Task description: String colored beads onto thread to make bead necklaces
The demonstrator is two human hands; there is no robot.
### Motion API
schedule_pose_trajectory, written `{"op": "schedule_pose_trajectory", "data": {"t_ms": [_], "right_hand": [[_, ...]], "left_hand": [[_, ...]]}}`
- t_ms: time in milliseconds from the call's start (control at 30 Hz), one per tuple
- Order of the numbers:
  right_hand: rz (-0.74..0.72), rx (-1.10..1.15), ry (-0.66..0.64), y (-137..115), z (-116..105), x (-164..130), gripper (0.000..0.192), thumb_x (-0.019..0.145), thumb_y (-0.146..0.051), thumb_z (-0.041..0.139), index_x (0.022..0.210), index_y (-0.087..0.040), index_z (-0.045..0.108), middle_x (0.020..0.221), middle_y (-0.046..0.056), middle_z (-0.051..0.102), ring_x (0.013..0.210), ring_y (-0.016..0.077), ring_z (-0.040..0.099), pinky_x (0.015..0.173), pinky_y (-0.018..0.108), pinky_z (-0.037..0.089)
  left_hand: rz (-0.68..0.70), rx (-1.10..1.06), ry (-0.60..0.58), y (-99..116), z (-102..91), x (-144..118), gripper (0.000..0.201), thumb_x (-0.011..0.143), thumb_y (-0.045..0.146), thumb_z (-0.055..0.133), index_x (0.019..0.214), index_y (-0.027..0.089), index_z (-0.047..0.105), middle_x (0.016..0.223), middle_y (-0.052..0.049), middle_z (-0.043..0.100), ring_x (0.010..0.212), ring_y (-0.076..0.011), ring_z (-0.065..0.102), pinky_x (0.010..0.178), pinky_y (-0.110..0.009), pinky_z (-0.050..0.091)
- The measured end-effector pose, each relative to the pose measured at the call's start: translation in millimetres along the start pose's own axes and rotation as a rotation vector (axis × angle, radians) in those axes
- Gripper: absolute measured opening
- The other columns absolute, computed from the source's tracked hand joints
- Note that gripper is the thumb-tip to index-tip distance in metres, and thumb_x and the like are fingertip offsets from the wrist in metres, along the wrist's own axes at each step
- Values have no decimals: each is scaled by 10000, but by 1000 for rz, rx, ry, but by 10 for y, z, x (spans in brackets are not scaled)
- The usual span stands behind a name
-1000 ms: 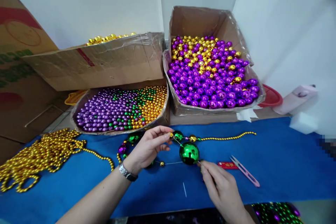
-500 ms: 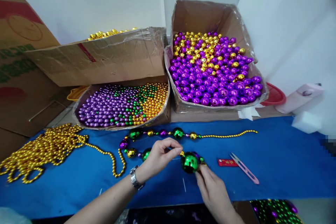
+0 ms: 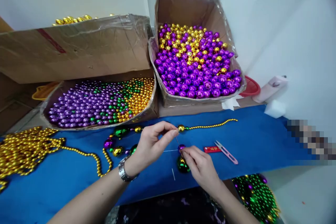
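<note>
My left hand pinches a thin thread or needle between thumb and forefinger, just left of a gold bead on the bead strand. My right hand holds the other end near a small purple bead, its fingers partly covering a large green ball. Green, gold and purple beads of the same strand lie on the blue cloth left of my left hand. A watch sits on my left wrist.
A low box of small purple, green and gold beads and a tall box of larger purple and gold balls stand behind. A gold bead chain pile lies left. Pink snips and a red tag lie right.
My hands moved closer together. The green ball dropped lower, under my right hand, and my left fingers rose toward the gold bead. The camera view shifted right and down.
</note>
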State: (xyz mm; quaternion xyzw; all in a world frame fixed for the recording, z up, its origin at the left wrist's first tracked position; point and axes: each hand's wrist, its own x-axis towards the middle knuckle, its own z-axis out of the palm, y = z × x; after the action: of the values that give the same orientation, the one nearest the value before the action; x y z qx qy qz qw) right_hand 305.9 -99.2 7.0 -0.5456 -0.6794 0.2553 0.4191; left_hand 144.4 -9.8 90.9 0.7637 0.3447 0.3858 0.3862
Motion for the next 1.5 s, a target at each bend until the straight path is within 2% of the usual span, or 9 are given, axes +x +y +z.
{"op": "schedule_pose_trajectory", "data": {"t_ms": [267, 433, 533, 633, 800, 967, 1133, 1367, 1500], "right_hand": [[82, -28, 59, -60, -235, -6, 158, 945, -212, 433, 957, -206, 591, 881, 24, 617, 806, 144, 587, 714, 247, 432], [177, 69, 107, -234, -454, 54, 179, 956, -276, 408, 958, -199, 570, 745, -7, 578, 565, 96, 549, 557, 217, 428], [154, 163, 81, -378, -518, 115, 176, 949, -294, 425, 967, -194, 569, 689, -23, 555, 561, 93, 550, 578, 218, 445], [167, 321, 126, -486, -591, 148, 178, 939, -320, 454, 964, -188, 570, 633, -31, 538, 561, 101, 545, 580, 227, 461], [209, 660, 474, -366, -966, 121, 116, 885, -303, 573, 914, -192, 594, 718, -20, 525, 558, 70, 526, 495, 178, 426], [312, 789, 780, 244, -1411, -17, 138, 796, -278, 685, 861, -179, 615, 697, -26, 508, 534, 52, 475, 472, 157, 397], [427, 861, 903, 676, -1434, -154, 229, 690, -259, 768, 856, -185, 629, 661, -40, 507, 529, 52, 462, 466, 153, 395], [375, 760, 795, 452, -1063, -13, 291, 701, -355, 759, 902, -186, 633, 685, -36, 524, 562, 72, 521, 504, 187, 453], [327, 681, 737, 260, -811, 101, 274, 739, -370, 726, 919, -188, 628, 717, -25, 537, 579, 80, 539, 510, 201, 469]], "left_hand": [[-178, -341, 116, -117, 142, 20, 175, 855, 304, 567, 901, 147, 630, 815, -38, 675, 691, -121, 610, 633, -222, 506], [-77, -339, -296, -201, 236, -27, 442, 804, 289, 625, 1218, 184, 508, 1188, -102, 593, 1063, -207, 564, 898, -338, 466], [110, -196, -538, -195, 378, -10, 448, 690, 322, 728, 1092, 185, 583, 1119, -83, 610, 1026, -220, 560, 917, -339, 435], [242, -44, -645, -262, 572, 6, 241, 720, 376, 692, 861, 193, 625, 915, -39, 641, 890, -190, 585, 860, -302, 437], [219, 330, -683, -553, 716, -127, 255, 750, 401, 644, 906, 200, 616, 871, -42, 630, 816, -196, 602, 742, -278, 444], [89, 600, -590, -718, 453, -299, 332, 826, 504, 507, 968, 211, 572, 905, -49, 580, 766, -186, 585, 631, -262, 444], [-1, 826, -543, -869, 149, -405, 317, 834, 472, 519, 1018, 217, 562, 955, -75, 576, 847, -223, 570, 669, -297, 469], [28, 814, -380, -760, -207, -584, 563, 813, 474, 556, 1300, 214, 446, 1290, -142, 506, 1131, -300, 501, 917, -429, 453], [-54, 844, -125, -423, -871, -786, 390, 839, 434, 526, 1172, 235, 567, 1140, -82, 631, 999, -238, 594, 855, -348, 484]]}}
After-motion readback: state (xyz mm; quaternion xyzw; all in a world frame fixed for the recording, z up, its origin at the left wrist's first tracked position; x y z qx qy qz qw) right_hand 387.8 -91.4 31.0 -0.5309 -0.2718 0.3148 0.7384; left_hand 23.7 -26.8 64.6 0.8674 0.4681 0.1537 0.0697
